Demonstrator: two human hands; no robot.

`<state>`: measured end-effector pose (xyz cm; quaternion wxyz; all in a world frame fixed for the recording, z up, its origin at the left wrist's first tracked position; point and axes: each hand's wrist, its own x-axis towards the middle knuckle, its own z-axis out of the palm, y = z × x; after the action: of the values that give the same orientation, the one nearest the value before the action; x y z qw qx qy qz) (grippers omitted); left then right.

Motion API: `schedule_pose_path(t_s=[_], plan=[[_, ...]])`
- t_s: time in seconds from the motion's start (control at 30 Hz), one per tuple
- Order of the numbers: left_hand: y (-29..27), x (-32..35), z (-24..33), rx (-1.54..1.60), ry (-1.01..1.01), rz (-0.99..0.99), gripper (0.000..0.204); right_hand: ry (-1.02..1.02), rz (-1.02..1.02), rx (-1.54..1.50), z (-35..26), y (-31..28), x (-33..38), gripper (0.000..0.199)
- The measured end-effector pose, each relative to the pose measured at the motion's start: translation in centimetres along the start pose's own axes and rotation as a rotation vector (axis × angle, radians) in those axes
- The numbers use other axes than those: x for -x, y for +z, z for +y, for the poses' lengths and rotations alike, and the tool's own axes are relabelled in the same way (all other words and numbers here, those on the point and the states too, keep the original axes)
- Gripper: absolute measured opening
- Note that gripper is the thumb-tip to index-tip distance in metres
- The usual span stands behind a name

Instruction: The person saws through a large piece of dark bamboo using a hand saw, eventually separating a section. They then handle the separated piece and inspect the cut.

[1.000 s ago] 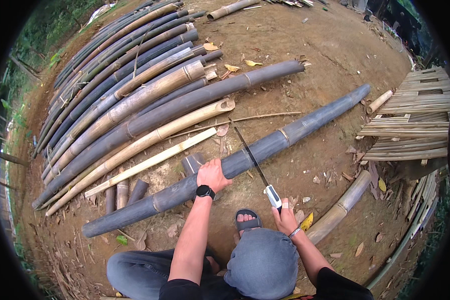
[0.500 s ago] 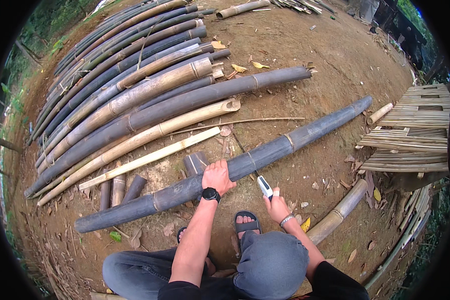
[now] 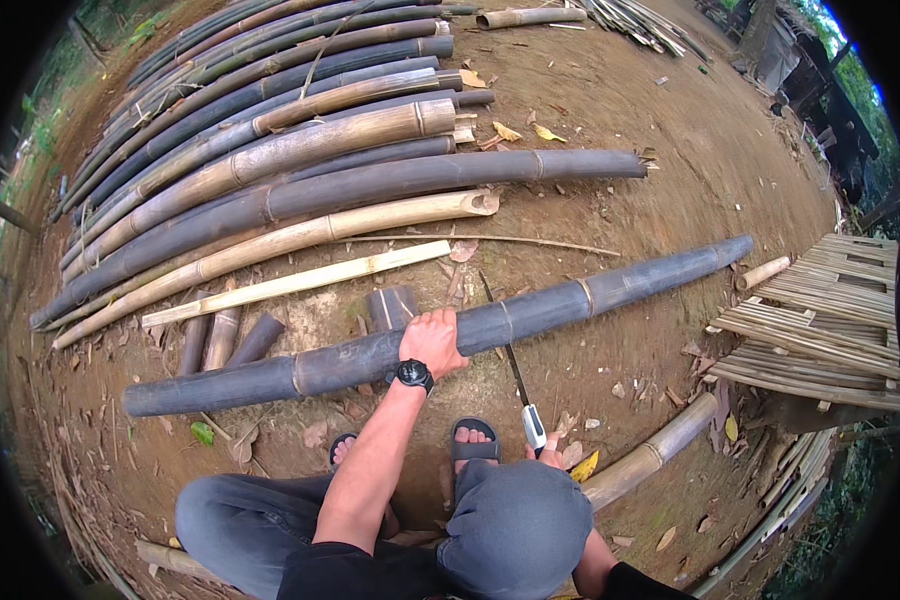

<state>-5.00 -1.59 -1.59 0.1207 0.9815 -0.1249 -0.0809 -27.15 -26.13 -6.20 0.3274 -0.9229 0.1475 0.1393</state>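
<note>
Dark bamboo pole (image 3: 610,290): long axis left-right. My left hand (image 3: 433,340) clamped over it; right hand (image 3: 548,455) nearside, fingers closed round saw (image 3: 518,385).

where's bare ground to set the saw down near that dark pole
Bare dirt lies beyond the dark bamboo pole, between it and the longer dark pole, and right toward the slat stack. Crowded: the pole pile upper left, short offcuts by the left hand, and the saw side near the feet.
</note>
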Motion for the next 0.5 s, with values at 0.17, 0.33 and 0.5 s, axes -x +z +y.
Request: schedule_pose_path(t_s=[0.17,0.33,0.5], plan=[[0.9,0.1,0.2,-0.022,0.022,0.035,0.075,-0.056,-0.034,0.032,-4.1,-0.4,-5.8,0.044],[0.6,-0.1,-0.1,-0.016,0.015,0.004,0.076,-0.048,-0.027,0.044,-2.8,-2.2,-1.8,0.042],[0.9,0.0,0.3,0.010,0.039,0.045,0.076,-0.102,-0.005,0.101,-3.1,-0.7,-5.5,0.041]])
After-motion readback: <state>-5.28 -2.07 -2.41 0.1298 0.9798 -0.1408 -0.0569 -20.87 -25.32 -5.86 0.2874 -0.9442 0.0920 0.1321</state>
